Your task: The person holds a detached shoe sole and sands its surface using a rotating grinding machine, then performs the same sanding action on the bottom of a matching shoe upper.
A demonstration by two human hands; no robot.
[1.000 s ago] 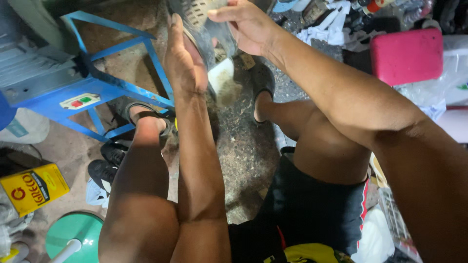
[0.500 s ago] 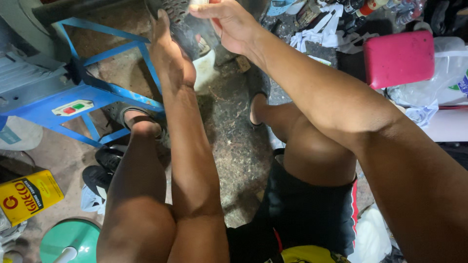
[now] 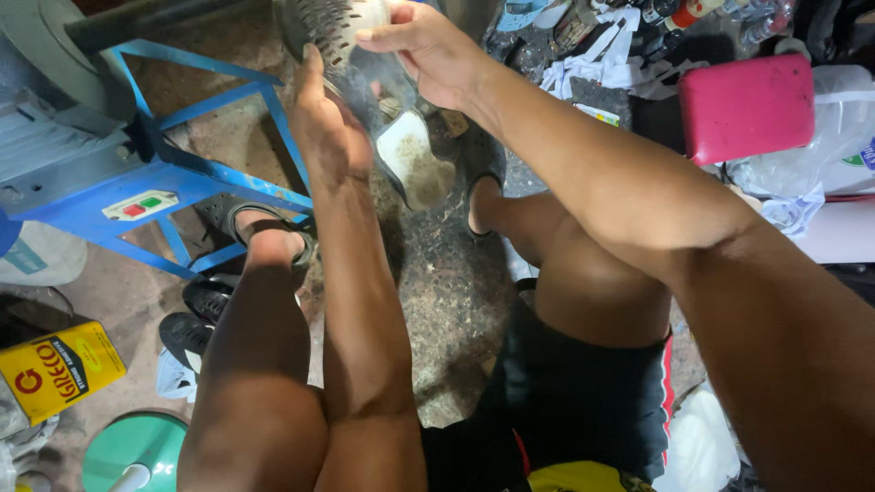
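Note:
A perforated grey metal piece (image 3: 333, 25), round like a strainer or fan cover, sits at the top of the head view between both hands. My left hand (image 3: 324, 128) presses its fingers up against the piece's lower side. My right hand (image 3: 428, 50) grips its right rim from above. Under the hands a white dish (image 3: 417, 159) with brownish grit lies on the speckled stone floor (image 3: 447, 301). My bare knees and black shorts fill the lower view.
A blue metal frame (image 3: 182, 178) with a red and green switch stands at the left. A yellow tin (image 3: 59, 369) and a green lid (image 3: 137, 451) lie at lower left. A pink box (image 3: 747, 105), plastic bags and clutter are at the right.
Both hands and the perforated piece sit a little higher and further left in view. The white dish under them is now more exposed.

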